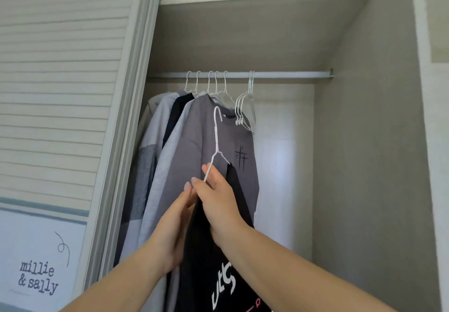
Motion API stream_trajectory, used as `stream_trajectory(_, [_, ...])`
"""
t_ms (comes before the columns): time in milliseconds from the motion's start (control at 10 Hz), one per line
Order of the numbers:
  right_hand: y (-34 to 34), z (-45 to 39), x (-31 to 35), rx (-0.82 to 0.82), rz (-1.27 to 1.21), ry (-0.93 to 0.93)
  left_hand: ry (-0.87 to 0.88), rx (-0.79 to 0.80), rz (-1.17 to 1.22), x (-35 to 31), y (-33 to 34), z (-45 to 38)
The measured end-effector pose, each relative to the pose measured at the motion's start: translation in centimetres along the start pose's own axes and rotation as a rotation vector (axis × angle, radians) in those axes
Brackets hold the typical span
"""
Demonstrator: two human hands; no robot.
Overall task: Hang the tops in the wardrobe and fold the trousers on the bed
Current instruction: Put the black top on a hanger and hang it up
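Black top [206, 263] is hanging on a white wire hanger [215, 141] below the wardrobe rail [279, 75]. Right hand [218, 205] is gripping the hanger; left hand [175, 226] is pinching the fabric.

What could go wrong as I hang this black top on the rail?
The right hand grips only one arm of the hanger, so the black top may slide off its far shoulder. Its hook sits close to the empty hangers and could snag them. It might also catch the grey top below the rail.
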State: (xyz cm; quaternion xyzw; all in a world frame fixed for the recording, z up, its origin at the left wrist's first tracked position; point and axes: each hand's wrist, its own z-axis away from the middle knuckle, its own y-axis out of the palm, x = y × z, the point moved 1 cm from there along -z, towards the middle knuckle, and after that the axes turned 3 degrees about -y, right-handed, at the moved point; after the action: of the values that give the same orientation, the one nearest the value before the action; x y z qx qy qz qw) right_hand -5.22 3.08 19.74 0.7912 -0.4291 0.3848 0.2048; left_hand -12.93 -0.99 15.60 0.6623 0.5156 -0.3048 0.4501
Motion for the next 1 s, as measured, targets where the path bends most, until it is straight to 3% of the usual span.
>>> stream_trajectory(200, [0.2,-8.6,1.3,-0.019,0.014,-0.117,0.271,-0.034,-0.130,-3.4,-3.1,-4.6])
stream_trajectory(300, [-0.1,-13.2,1.5,-0.059,0.063,-0.144,0.341,-0.232,-0.400,-6.0,-2.3,-8.4])
stream_trajectory(400, [0.0,-17.0,1.5,-0.083,0.039,-0.139,0.341,-0.180,-0.494,-6.8,-3.5,-9.6])
stream_trajectory(500, [0.0,-21.0,1.8,-0.103,-0.003,-0.133,0.455,-0.183,-0.542,-7.9,-4.2,-12.0])
stream_trajectory(800, [-1.3,-31.8,4.4,-0.227,-0.039,-0.224,0.500,-0.233,-0.639,-12.4,-4.4,-19.6])
stream_trajectory(1000, [-2.4,-37.6,5.1,-0.212,-0.068,-0.218,0.577,-0.229,-0.712,-13.9,-4.0,-24.2])
